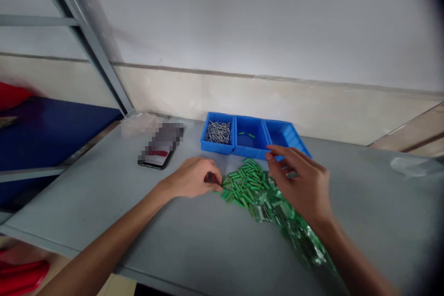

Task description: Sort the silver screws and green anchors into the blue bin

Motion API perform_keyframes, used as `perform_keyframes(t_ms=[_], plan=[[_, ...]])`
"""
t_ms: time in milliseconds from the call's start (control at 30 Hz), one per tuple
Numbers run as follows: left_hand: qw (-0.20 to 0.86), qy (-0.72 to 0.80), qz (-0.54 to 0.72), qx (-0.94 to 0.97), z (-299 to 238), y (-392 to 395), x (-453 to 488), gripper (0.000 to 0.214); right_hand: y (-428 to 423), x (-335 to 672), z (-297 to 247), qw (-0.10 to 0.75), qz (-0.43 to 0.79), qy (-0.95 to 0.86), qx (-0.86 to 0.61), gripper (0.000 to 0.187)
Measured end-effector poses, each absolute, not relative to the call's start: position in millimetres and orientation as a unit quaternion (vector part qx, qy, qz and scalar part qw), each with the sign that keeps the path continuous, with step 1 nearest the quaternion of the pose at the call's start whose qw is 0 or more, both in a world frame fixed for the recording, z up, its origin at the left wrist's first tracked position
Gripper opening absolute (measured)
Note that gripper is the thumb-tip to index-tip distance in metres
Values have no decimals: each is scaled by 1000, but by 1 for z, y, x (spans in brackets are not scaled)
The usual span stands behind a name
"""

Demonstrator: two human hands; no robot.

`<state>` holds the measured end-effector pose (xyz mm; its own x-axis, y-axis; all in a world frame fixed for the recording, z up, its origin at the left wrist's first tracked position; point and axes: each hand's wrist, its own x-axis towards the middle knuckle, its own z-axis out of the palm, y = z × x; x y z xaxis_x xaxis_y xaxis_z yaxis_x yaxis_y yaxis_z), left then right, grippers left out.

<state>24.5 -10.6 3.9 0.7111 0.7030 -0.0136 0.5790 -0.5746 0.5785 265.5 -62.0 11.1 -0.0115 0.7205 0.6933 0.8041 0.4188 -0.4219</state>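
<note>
1. Our bare left forearm (104, 236) and bare right forearm (354, 259) are reaching in from the bottom edge of the view, across a grey metal tabletop (104, 208).
2. Our left hand (192, 178) is curling closed at the left edge of a heap of small green rectangular pieces (246, 185). Its fingertips (217, 184) are touching the heap, but we cannot tell whether they are gripping a piece.
3. Our right hand (301, 185) is hovering open above the far right of the heap, with its fingers spread, just in front of a blue plastic three-compartment tray (249, 151).
4. The heap is lying on the tabletop between our hands, near the tray's front wall. A crinkled clear plastic bag (287, 217) holding more green pieces is stretching from it toward the lower right.
5. Thin silver metal pins (218, 132) are filling the tray's left compartment, and two small green pieces (246, 135) are lying in the middle one.
6. A black smartphone (160, 157) with a partly pixelated screen is lying left of the tray, and a grey steel shelf upright (93, 55) is rising beyond it.
</note>
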Motion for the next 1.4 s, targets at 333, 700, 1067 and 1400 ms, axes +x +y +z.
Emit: perform_keyframes(t_ms=[333,700,1067,1400], plan=[[339,356,72,868,12,-7,19,21,-63,255,7,429,-38,-759,-488,12],[231,328,89,911,14,-16,24,14,-65,253,8,408,-27,-776,-481,13],[163,340,92,922,11,-16,22,9,-65,251,6,412,-26,-782,-467,13],[146,328,132,924,6,-13,24,20,-67,247,4,394,-29,-797,-457,14]])
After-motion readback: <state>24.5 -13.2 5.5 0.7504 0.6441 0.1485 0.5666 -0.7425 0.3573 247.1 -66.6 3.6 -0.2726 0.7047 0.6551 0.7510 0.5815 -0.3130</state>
